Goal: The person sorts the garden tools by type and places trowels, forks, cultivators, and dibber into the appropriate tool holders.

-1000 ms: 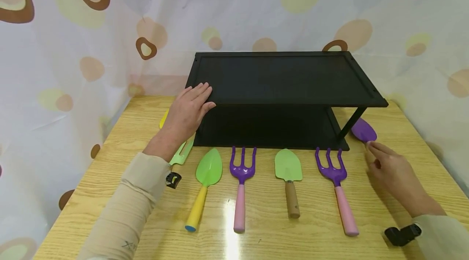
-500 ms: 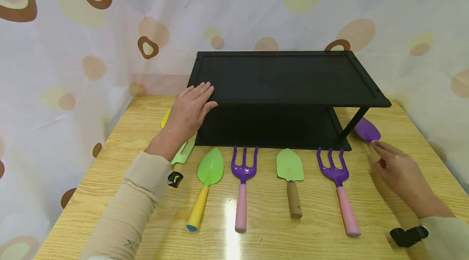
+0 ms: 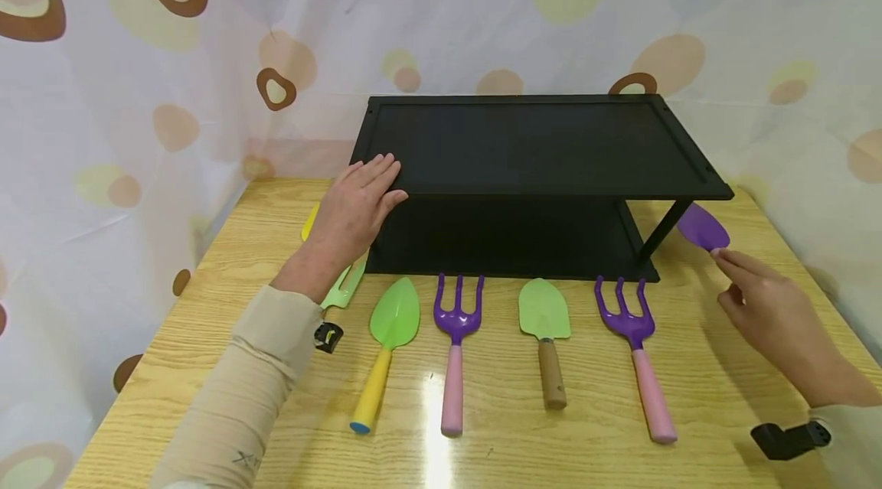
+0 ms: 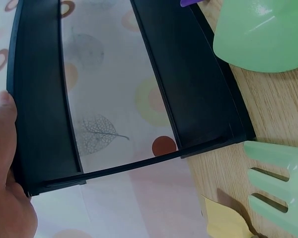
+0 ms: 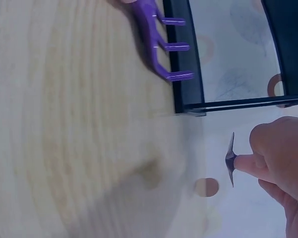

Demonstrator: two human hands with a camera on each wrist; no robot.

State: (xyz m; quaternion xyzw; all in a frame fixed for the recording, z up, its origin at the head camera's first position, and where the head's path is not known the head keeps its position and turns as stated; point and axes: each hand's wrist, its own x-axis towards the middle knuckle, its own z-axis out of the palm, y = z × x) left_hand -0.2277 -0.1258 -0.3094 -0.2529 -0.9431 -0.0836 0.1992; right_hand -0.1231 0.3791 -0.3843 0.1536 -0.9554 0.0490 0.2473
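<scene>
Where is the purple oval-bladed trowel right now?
In the head view, the purple oval-bladed trowel is at the right, held in the bare right hand, its blade just right of the black two-tier shelf.

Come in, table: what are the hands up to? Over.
Left hand resting on black shelf. Right hand gripping purple trowel, apparently aloft. In the way: perhaps the shelf leg, left of trowel in head view.
</scene>
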